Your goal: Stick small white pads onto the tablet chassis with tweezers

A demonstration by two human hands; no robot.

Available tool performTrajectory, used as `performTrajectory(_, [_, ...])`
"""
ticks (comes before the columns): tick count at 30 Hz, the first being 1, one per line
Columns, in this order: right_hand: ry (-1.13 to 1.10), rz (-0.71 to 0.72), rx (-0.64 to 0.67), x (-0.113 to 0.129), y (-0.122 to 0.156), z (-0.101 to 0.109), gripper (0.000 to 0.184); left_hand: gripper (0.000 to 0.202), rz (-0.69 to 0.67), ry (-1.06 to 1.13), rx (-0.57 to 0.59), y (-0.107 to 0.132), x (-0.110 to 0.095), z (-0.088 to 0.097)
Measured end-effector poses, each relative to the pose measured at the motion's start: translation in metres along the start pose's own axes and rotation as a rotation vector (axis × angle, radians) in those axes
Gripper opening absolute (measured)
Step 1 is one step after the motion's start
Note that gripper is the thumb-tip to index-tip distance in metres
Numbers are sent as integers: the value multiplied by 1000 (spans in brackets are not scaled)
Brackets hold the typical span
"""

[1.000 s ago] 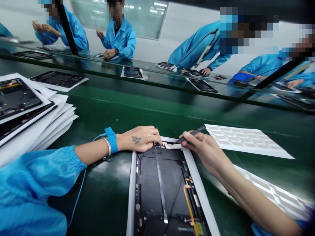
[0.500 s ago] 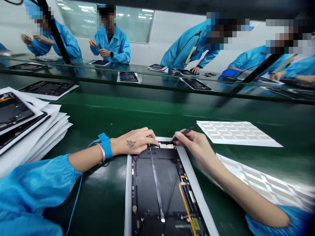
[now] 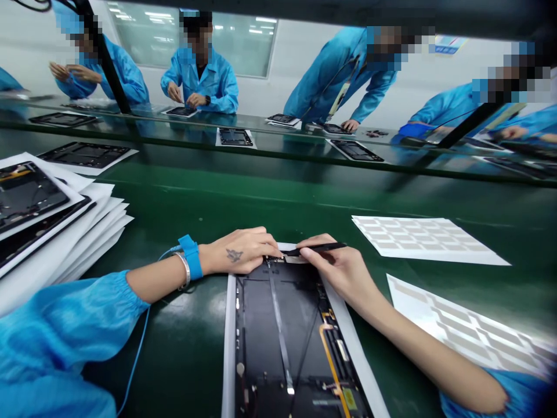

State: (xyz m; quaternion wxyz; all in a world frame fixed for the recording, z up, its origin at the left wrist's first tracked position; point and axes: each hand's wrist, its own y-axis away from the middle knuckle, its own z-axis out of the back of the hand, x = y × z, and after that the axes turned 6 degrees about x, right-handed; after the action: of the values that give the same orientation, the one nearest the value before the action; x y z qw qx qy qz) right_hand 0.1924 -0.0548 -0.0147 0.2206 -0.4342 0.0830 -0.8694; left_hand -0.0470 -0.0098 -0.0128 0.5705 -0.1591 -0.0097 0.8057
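An opened tablet (image 3: 278,325) with a black inside lies on a white sheet in front of me, its near end cut off by the frame. My left hand (image 3: 241,251) rests at its far edge, fingers bent down together onto the small parts there; the thumb is mostly hidden. Pinched in my right hand (image 3: 335,264) are black tweezers (image 3: 327,247), held almost level. Their tip points left, close to my left fingertips, above a pale strip (image 3: 296,259) on the tablet's far end. A blue wrist strap (image 3: 191,256) with a cord is on my left wrist.
To the left is a stack of tablets (image 3: 32,194) between white sheets, with another tablet (image 3: 82,154) behind it. Label sheets (image 3: 429,237) lie on the right. Co-workers in blue (image 3: 202,75) work across the green bench (image 3: 195,197), below dark slanted posts (image 3: 108,64).
My right hand has turned the tweezers flatter and brought their tip left, closer to my left fingers. My left hand stays at the tablet's far edge. The view has shifted slightly.
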Motion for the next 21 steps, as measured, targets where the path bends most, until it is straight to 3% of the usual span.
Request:
performTrajectory(5, [38,194,25,5,4,-1,23,39,3,-31,18,0,0,0])
performTrajectory(12, [69,124,1,6,5,-1,23,40,-5,-41,11,0,0,0])
performTrajectory(17, [20,201,37,4,7,-3,13,37,4,-30,18,-1,-2,2])
performTrajectory(21, [23,196,36,5,7,-2,16,38,5,-39,23,0,-2,2])
